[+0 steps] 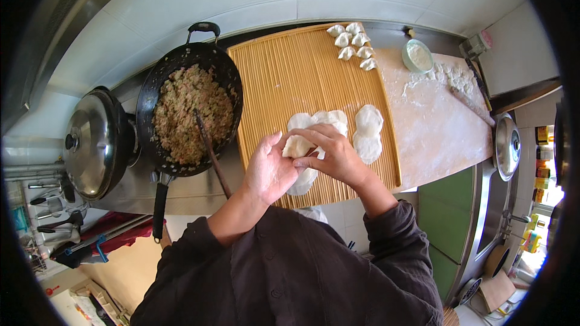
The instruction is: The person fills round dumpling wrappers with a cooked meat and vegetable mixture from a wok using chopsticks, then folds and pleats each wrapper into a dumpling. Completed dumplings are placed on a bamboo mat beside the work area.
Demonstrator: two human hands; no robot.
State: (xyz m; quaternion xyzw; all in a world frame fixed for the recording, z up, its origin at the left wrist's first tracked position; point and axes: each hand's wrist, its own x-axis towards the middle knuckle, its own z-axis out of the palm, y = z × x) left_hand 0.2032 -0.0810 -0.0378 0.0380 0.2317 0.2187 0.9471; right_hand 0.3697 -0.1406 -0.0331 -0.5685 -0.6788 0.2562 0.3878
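A folded dumpling (pixel 297 146) with pale dough sits between my two hands, above a tray of thin slats (pixel 290 72). My left hand (pixel 272 170) supports it from below, palm up and floury, thumb pointing away. From the right, the fingers and thumb of my right hand (pixel 337 154) curl around the dumpling. Flat round dough wrappers (pixel 368 133) lie on the tray, partly overlapping; some are hidden beneath my hands. Several finished dumplings (pixel 346 53) are grouped at the tray's far right corner.
At left, a black wok (pixel 147 99) holds minced filling (pixel 192 108) with a wooden stick (pixel 210 151) in it. Beyond stands a lidded pot (pixel 93 145). To the right, a floured board (pixel 435 122) carries a bowl of flour (pixel 418 56), dough pieces (pixel 453 76) and a rolling pin (pixel 473 106).
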